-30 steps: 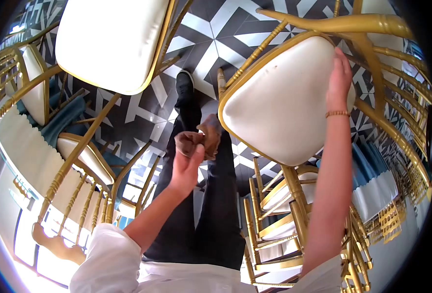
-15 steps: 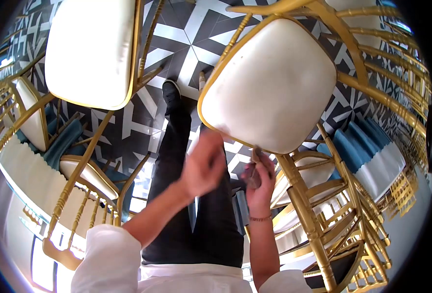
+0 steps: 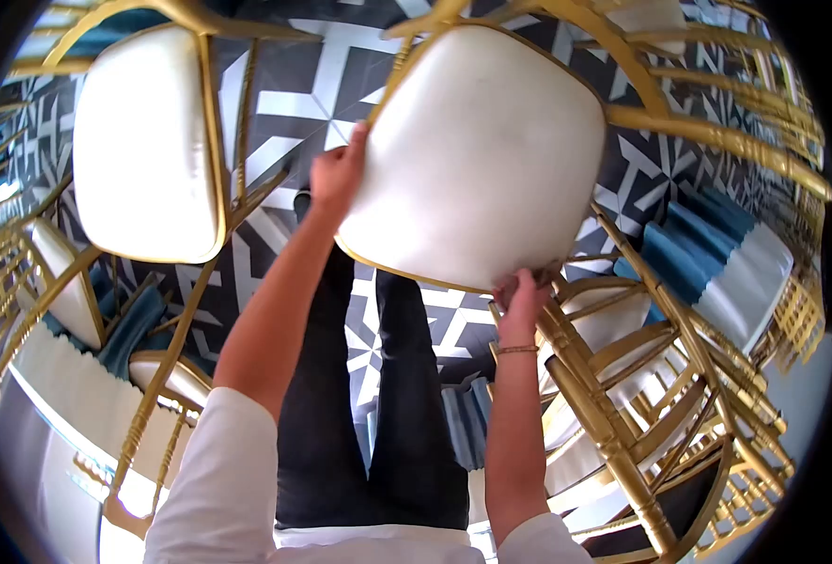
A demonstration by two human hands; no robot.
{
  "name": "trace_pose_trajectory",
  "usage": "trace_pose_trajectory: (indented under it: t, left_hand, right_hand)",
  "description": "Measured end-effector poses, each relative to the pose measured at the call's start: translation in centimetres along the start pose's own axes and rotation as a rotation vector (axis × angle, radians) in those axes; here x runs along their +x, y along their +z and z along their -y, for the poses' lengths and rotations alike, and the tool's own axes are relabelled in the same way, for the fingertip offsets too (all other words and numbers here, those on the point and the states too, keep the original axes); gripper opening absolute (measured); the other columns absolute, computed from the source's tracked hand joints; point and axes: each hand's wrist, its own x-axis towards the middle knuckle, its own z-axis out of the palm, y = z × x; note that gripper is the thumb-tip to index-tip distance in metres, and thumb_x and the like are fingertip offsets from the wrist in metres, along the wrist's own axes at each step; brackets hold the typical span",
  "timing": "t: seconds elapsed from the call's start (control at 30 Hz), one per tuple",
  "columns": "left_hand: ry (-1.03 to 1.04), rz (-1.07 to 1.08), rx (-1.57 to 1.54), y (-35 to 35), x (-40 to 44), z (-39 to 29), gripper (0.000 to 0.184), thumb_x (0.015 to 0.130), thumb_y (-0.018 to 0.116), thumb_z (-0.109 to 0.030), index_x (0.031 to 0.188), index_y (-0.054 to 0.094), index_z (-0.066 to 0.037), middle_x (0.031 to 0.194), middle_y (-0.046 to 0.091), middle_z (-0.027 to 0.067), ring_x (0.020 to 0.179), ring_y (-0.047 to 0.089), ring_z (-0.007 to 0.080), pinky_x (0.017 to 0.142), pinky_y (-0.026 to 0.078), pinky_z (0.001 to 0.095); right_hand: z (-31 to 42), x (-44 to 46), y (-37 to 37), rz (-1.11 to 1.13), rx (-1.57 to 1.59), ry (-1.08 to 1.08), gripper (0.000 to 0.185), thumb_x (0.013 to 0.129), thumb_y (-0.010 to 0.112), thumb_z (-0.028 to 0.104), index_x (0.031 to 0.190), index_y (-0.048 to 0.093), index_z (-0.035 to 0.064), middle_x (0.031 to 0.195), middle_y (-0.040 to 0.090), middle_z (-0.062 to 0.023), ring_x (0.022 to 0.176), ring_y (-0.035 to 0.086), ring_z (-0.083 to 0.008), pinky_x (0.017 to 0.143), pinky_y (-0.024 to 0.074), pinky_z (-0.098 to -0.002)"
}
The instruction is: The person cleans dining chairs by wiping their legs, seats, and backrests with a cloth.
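Note:
A gold chair with a white padded seat [image 3: 477, 155] stands in front of me, centre-right. My left hand [image 3: 339, 174] is closed on the left edge of its seat frame. At the near right corner of the same seat is my right hand [image 3: 527, 291], fingers bent around a brownish cloth that is mostly hidden and pressed to the seat edge. A beaded bracelet [image 3: 517, 349] circles the right wrist.
Another white-seated gold chair [image 3: 143, 146] stands at the left. Gold chairs [image 3: 622, 376] crowd the lower right. Tables with white and blue cloths [image 3: 745, 282] are at both sides. Patterned tiles [image 3: 294, 103] cover the floor between the chairs.
My left hand has moved forward from over my legs onto the chair's left edge. The right hand, holding the cloth, has come up to the near right corner. The view has shifted.

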Motion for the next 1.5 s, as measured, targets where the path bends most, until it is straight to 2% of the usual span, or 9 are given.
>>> trace_pose_trajectory:
  t: [0.3, 0.47, 0.6, 0.67, 0.77, 0.93, 0.97, 1.1, 1.5]
  left_hand:
    - [0.044, -0.131, 0.284, -7.5, 7.5, -4.4, 0.091, 0.083, 0.038, -0.083, 0.088, 0.071, 0.001, 0.081, 0.067, 0.0150, 0.079, 0.065, 0.0202, 0.066, 0.052, 0.0379]
    - [0.139, -0.053, 0.148, -12.3, 14.3, -2.6, 0.094, 0.087, 0.037, -0.078, 0.129, 0.058, 0.004, 0.119, 0.064, 0.0230, 0.108, 0.064, 0.0286, 0.097, 0.047, 0.0385]
    - [0.240, -0.197, 0.620, -16.0, 18.3, -3.5, 0.070, 0.093, 0.046, -0.063, 0.126, 0.061, -0.003, 0.121, 0.064, 0.0204, 0.108, 0.062, 0.0349, 0.096, 0.047, 0.0389]
    - [0.908, -0.348, 0.824, -14.5, 15.8, -5.6, 0.044, 0.098, 0.052, -0.038, 0.126, 0.059, -0.006, 0.126, 0.060, 0.0182, 0.115, 0.058, 0.0375, 0.098, 0.046, 0.0415]
    - [1.458, -0.199, 0.842, -5.4, 7.4, -13.3, 0.034, 0.099, 0.050, -0.021, 0.128, 0.055, -0.005, 0.133, 0.055, 0.0174, 0.122, 0.052, 0.0375, 0.102, 0.044, 0.0434]
    - [1.715, -0.161, 0.999, 6.2, 9.1, -20.7, 0.044, 0.100, 0.042, -0.033, 0.136, 0.050, -0.009, 0.137, 0.052, 0.0176, 0.126, 0.049, 0.0357, 0.107, 0.039, 0.0429]
    - [1.738, -0.141, 1.012, 7.2, 9.3, -21.2, 0.044, 0.100, 0.042, -0.033, 0.136, 0.050, -0.009, 0.137, 0.052, 0.0176, 0.126, 0.049, 0.0357, 0.107, 0.039, 0.0429]
    - [1.736, -0.016, 0.750, 7.7, 8.5, -21.5, 0.053, 0.101, 0.032, -0.040, 0.120, 0.063, -0.002, 0.113, 0.067, 0.0192, 0.102, 0.063, 0.0398, 0.093, 0.049, 0.0428]
    - [2.040, -0.233, 1.496, 1.3, 12.3, -19.2, 0.058, 0.095, 0.055, -0.040, 0.127, 0.051, 0.007, 0.121, 0.054, 0.0253, 0.111, 0.054, 0.0405, 0.093, 0.045, 0.0473]
  right_hand:
    - [-1.3, -8.5, 4.6, 0.298, 0.091, -0.040, 0.063, 0.080, 0.061, 0.010, 0.137, 0.034, 0.0076, 0.099, 0.052, -0.0079, 0.062, 0.055, -0.0125, 0.054, 0.0532, -0.0300]
    - [-4.4, -10.4, 4.5, 0.492, -0.237, -0.218, 0.095, 0.074, 0.063, 0.011, 0.153, 0.011, 0.0032, 0.150, 0.011, -0.0238, 0.140, 0.021, -0.0392, 0.112, 0.0310, -0.0422]
    - [-1.9, -9.2, 0.8, 0.584, 0.366, 0.260, 0.085, 0.079, 0.053, -0.005, 0.153, 0.016, 0.0129, 0.125, 0.046, -0.0119, 0.075, 0.060, -0.0124, 0.067, 0.0541, -0.0252]
    - [-3.8, -6.3, 0.2, 0.199, 0.373, 0.041, 0.081, 0.079, 0.057, -0.001, 0.151, 0.020, 0.0131, 0.137, 0.041, -0.0148, 0.106, 0.054, -0.0199, 0.086, 0.0512, -0.0316]
    - [-2.1, -0.9, 1.7, -0.104, 0.600, -0.017, 0.064, 0.083, 0.056, 0.002, 0.140, 0.030, 0.0120, 0.115, 0.052, -0.0081, 0.077, 0.054, -0.0130, 0.061, 0.0452, -0.0262]
    - [-7.3, 12.7, 8.3, -0.159, 0.999, 0.314, 0.028, 0.087, 0.057, 0.014, 0.115, 0.057, 0.0083, 0.103, 0.059, -0.0067, 0.089, 0.057, -0.0200, 0.077, 0.0486, -0.0333]
    - [-15.4, 18.2, 10.6, -0.049, 0.578, -0.161, 0.022, 0.086, 0.057, 0.016, 0.106, 0.060, 0.0069, 0.094, 0.061, -0.0068, 0.082, 0.057, -0.0187, 0.071, 0.0475, -0.0318]
    - [-8.5, 22.2, 17.6, -0.216, 1.049, 0.283, 0.007, 0.083, 0.057, 0.011, 0.086, 0.060, 0.0054, 0.070, 0.058, -0.0028, 0.053, 0.050, -0.0132, 0.047, 0.0379, -0.0293]
    - [1.2, 43.1, 28.7, 0.212, 0.523, -0.309, 0.028, 0.089, 0.050, 0.003, 0.112, 0.067, 0.0014, 0.099, 0.069, -0.0040, 0.082, 0.064, -0.0102, 0.070, 0.0564, -0.0276]
